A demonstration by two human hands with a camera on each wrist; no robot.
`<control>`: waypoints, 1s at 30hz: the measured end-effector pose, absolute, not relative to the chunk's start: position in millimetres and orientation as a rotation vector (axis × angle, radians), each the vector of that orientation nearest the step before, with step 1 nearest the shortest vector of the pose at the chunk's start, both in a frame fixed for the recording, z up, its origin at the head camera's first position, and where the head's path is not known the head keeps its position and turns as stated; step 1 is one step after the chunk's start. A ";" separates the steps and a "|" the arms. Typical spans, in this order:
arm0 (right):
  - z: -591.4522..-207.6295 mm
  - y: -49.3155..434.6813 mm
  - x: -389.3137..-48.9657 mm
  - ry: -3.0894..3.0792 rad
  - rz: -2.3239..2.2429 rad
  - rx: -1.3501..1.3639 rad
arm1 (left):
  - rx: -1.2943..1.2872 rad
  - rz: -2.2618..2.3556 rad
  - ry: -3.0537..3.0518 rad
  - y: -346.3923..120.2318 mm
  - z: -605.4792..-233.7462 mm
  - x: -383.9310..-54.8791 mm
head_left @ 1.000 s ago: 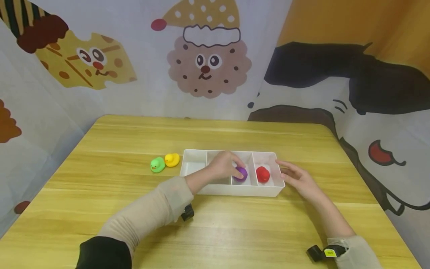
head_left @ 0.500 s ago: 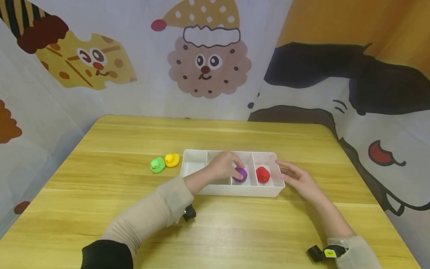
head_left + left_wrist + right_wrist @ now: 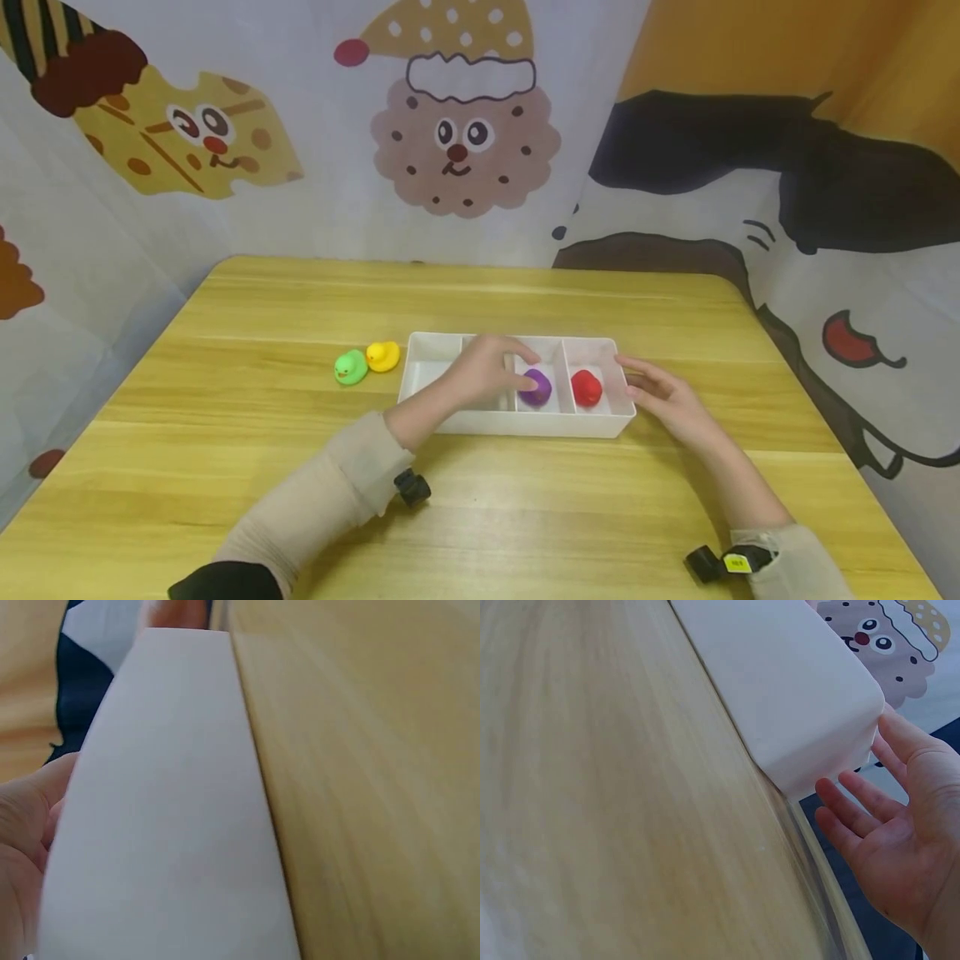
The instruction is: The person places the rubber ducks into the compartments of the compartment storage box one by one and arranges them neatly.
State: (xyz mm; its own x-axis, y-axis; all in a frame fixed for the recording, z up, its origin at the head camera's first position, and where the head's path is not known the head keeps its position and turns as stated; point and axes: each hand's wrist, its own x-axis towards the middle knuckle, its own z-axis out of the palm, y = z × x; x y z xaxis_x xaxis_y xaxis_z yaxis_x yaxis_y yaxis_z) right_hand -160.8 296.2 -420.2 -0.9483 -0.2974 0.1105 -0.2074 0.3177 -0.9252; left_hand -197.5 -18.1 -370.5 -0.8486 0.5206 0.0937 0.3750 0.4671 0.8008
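Note:
A white box (image 3: pixel 525 425) with several compartments stands on the table. In its second compartment from the right lies a small rounded purple toy (image 3: pixel 537 397). My left hand (image 3: pixel 483 371) reaches in over the box; its thumb overlaps the toy and its index finger is spread apart beyond it. In the left wrist view the box's wall hides most of that hand (image 3: pixel 21 847). A rounded red toy (image 3: pixel 587 388) lies in the rightmost compartment. My right hand (image 3: pixel 675 408) has its fingertips at the box's right end, fingers loosely spread, as the right wrist view shows too.
A green rubber duck (image 3: pixel 350 367) and a yellow rubber duck (image 3: pixel 382 357) sit side by side on the wooden table (image 3: pixel 480 517), just left of the box. A cartoon-printed cloth (image 3: pixel 315 225) hangs behind the table.
My left hand has moved slightly left and its thumb and index finger have spread, letting go of the purple toy, which stays in its compartment. The right hand has not moved.

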 end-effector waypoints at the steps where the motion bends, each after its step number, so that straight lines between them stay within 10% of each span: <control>1: -420.1 296.3 -160.8 2.485 -1.725 -0.476 | 0.780 1.348 2.542 -19.9 -369.1 -196.1; 30: -417.1 297.2 -160.3 2.510 -1.677 -0.453 | 0.697 1.725 2.607 -100.4 -356.4 -156.3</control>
